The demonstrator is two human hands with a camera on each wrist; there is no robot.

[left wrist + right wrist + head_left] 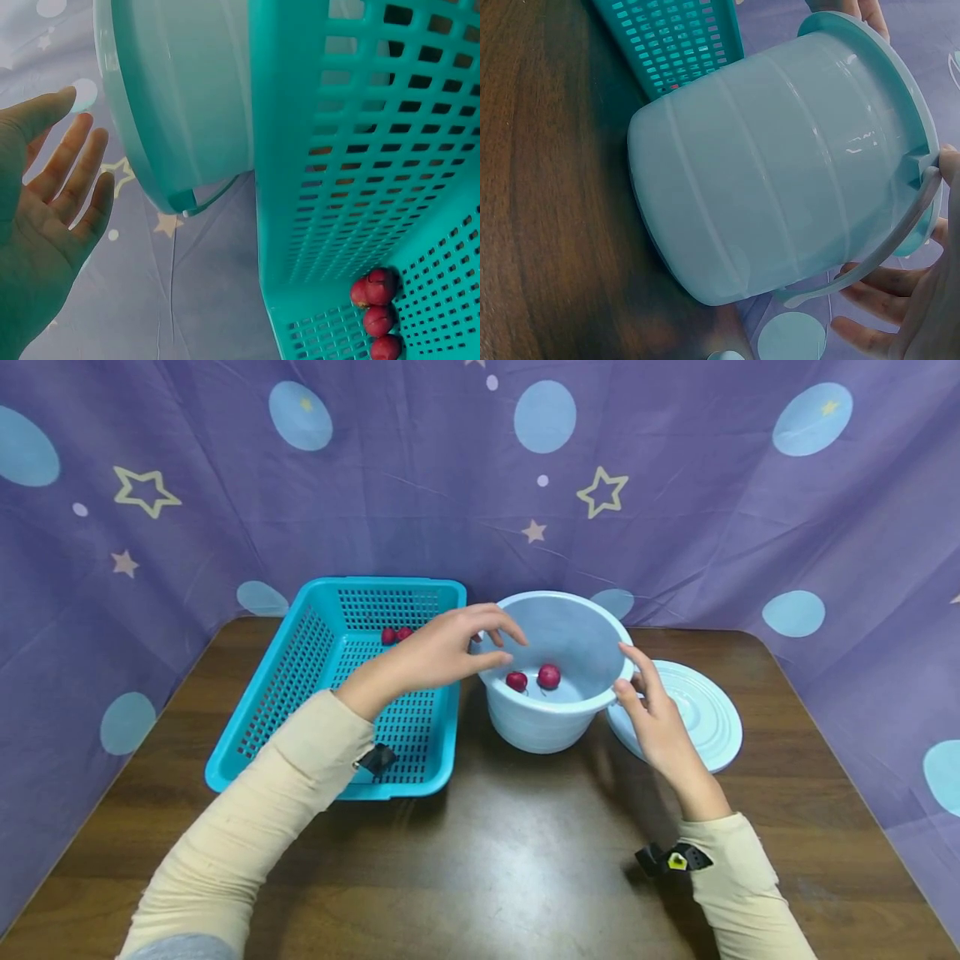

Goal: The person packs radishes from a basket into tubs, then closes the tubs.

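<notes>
A pale blue bucket (542,727) stands upright on the table with two round red radishes (549,676) inside. At its left rim, my left hand (450,643) hovers with fingers spread and loosely bent, holding nothing. In the left wrist view this left hand (52,195) is apart from the bucket (187,90). My right hand (660,727) grips the bucket's right rim between thumb and forefinger; in the right wrist view its other fingers (874,300) extend near the bucket's handle (877,262). More radishes (379,320) lie in a far corner of the turquoise basket (281,157).
The turquoise basket (442,752) sits to the left, close beside the bucket, and my left forearm crosses over it. A round pale blue lid (708,714) lies flat at the right, partly behind my right hand. A purple patterned curtain (420,468) hangs along the table's back edge.
</notes>
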